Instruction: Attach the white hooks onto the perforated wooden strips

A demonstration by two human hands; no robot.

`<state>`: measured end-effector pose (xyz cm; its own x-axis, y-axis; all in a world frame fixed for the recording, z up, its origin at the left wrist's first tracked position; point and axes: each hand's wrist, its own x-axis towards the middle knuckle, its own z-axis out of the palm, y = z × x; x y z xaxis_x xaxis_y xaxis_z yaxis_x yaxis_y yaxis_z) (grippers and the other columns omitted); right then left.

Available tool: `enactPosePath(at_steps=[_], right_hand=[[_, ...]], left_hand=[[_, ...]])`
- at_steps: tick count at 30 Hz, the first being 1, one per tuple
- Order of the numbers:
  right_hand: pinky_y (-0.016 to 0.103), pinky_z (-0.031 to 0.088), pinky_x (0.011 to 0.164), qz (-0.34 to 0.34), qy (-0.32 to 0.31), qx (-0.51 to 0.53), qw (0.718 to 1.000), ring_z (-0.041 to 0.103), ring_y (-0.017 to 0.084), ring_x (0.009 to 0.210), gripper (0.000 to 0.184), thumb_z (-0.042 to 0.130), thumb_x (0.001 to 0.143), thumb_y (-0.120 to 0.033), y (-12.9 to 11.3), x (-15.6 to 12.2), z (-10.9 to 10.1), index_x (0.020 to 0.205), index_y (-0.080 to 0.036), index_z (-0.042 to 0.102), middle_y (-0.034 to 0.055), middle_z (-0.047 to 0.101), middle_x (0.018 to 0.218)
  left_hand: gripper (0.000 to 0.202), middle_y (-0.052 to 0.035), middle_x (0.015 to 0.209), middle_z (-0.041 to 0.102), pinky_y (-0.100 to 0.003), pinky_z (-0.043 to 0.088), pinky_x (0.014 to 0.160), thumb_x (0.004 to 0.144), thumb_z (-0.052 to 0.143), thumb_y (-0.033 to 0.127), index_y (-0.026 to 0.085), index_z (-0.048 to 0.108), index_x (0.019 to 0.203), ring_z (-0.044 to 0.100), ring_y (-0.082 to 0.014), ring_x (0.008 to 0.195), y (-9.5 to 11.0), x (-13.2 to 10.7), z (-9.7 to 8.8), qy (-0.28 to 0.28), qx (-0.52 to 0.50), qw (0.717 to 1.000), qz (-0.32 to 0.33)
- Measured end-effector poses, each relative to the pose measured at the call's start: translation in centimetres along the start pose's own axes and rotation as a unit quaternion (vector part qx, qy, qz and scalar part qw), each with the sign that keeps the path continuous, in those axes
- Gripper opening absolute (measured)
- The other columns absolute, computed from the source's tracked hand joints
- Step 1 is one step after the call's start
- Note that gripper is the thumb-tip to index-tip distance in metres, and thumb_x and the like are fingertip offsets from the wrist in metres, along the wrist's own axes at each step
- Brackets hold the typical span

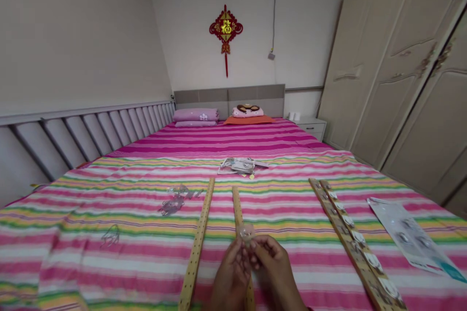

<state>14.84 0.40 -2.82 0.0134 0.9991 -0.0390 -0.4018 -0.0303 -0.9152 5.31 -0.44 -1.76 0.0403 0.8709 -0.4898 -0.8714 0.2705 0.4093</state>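
Above the striped bed cover, my left hand and my right hand meet at the fingertips. Between them they pinch a small clear plastic piece; its exact kind is hard to make out. Under my hands runs a narrow wooden strip, partly hidden by them. Another wooden strip, with rows of small holes, lies just to the left. To the right are two darker wooden strips side by side, lined with small metal hooks and white round pieces.
Clear plastic scraps and thin wire-like pieces lie left. A clear bag of small parts sits farther back. A blister pack rests at right. A metal rail borders the bed's left; wardrobes stand right.
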Motion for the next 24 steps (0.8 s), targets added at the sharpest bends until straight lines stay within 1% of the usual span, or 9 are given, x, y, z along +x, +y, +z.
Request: enactPosePath(at_steps=[3,5,6,9,11,13,15,19,24], right_hand=[[0.024,0.039,0.044,-0.01,0.015,0.0,1.0,0.051,0.013,0.045,0.034,0.079,0.057,-0.045,-0.6,-0.1,0.2,0.066,-0.016,0.065,-0.0003,0.061,0.05],[0.025,0.04,0.046,-0.022,0.022,-0.013,0.999,0.052,0.013,0.047,0.033,0.078,0.058,-0.045,-1.3,-0.1,0.3,0.068,-0.017,0.065,-0.0006,0.06,0.05],[0.025,0.041,0.047,-0.035,0.021,-0.026,0.999,0.052,0.014,0.048,0.032,0.077,0.059,-0.045,-1.8,-0.1,0.2,0.07,-0.017,0.065,-0.0005,0.06,0.052],[0.025,0.042,0.051,-0.094,0.013,-0.1,0.99,0.052,0.014,0.053,0.03,0.072,0.065,-0.046,-3.4,0.4,-0.1,0.072,-0.017,0.067,0.0001,0.06,0.058],[0.025,0.04,0.051,-0.127,0.0,-0.153,0.98,0.049,0.014,0.053,0.029,0.068,0.069,-0.047,-4.1,1.3,-0.5,0.071,-0.018,0.067,-0.0005,0.058,0.058],[0.025,0.038,0.051,-0.136,-0.025,-0.185,0.973,0.047,0.013,0.052,0.031,0.066,0.071,-0.048,-4.4,2.6,-1.0,0.068,-0.018,0.066,-0.0015,0.055,0.056],[0.025,0.038,0.051,-0.125,-0.06,-0.199,0.97,0.047,0.013,0.053,0.033,0.065,0.071,-0.05,-4.2,4.0,-1.3,0.065,-0.017,0.065,-0.0016,0.055,0.056],[0.025,0.038,0.049,-0.076,-0.113,-0.186,0.973,0.048,0.012,0.048,0.039,0.067,0.065,-0.055,-3.2,6.7,-1.4,0.059,-0.017,0.059,-0.0026,0.054,0.05],[0.024,0.038,0.045,-0.045,-0.095,-0.159,0.982,0.047,0.011,0.043,0.038,0.072,0.058,-0.053,-2.0,10.2,-0.8,0.054,-0.018,0.058,-0.0031,0.055,0.045]], left_hand=[[0.012,-0.0013,0.06,0.062,-0.016,0.047,0.052,0.084,0.055,0.011,0.013,0.062,0.074,0.058,-0.0067,0.051,-0.9,-0.1,0.1,0.005,-0.033,0.999,-0.009],[0.007,-0.0013,0.063,0.063,-0.016,0.047,0.053,0.081,0.059,0.012,0.013,0.063,0.076,0.059,-0.0066,0.054,-1.1,-0.1,0.0,-0.009,-0.026,1.0,-0.008],[0.001,-0.0015,0.066,0.064,-0.015,0.046,0.053,0.078,0.064,0.013,0.014,0.064,0.078,0.06,-0.0067,0.056,-1.0,-0.1,-0.2,-0.015,-0.006,1.0,-0.006],[0.024,-0.0015,0.075,0.067,-0.015,0.044,0.054,0.065,0.076,0.018,0.015,0.067,0.087,0.06,-0.0076,0.062,-0.1,0.0,-0.8,-0.018,0.131,0.991,0.037],[0.029,-0.0018,0.079,0.068,-0.018,0.045,0.059,0.062,0.077,0.025,0.016,0.068,0.088,0.06,-0.0104,0.067,1.2,0.2,-0.9,-0.007,0.248,0.961,0.123],[0.027,-0.0028,0.082,0.069,-0.022,0.047,0.068,0.065,0.073,0.034,0.017,0.068,0.084,0.061,-0.015,0.076,2.8,0.5,-0.6,-0.007,0.34,0.914,0.22],[0.025,-0.0043,0.082,0.07,-0.026,0.047,0.075,0.067,0.069,0.038,0.017,0.067,0.08,0.062,-0.0189,0.083,4.2,1.0,0.2,-0.027,0.403,0.874,0.27],[0.022,-0.0042,0.07,0.068,-0.028,0.047,0.07,0.065,0.067,0.036,0.016,0.065,0.071,0.062,-0.0191,0.072,5.2,3.2,1.3,-0.079,0.472,0.837,0.265],[0.018,0.0003,0.056,0.061,-0.025,0.043,0.057,0.063,0.063,0.034,0.016,0.062,0.062,0.055,-0.0141,0.056,5.3,7.5,1.1,-0.063,0.5,0.819,0.273]])
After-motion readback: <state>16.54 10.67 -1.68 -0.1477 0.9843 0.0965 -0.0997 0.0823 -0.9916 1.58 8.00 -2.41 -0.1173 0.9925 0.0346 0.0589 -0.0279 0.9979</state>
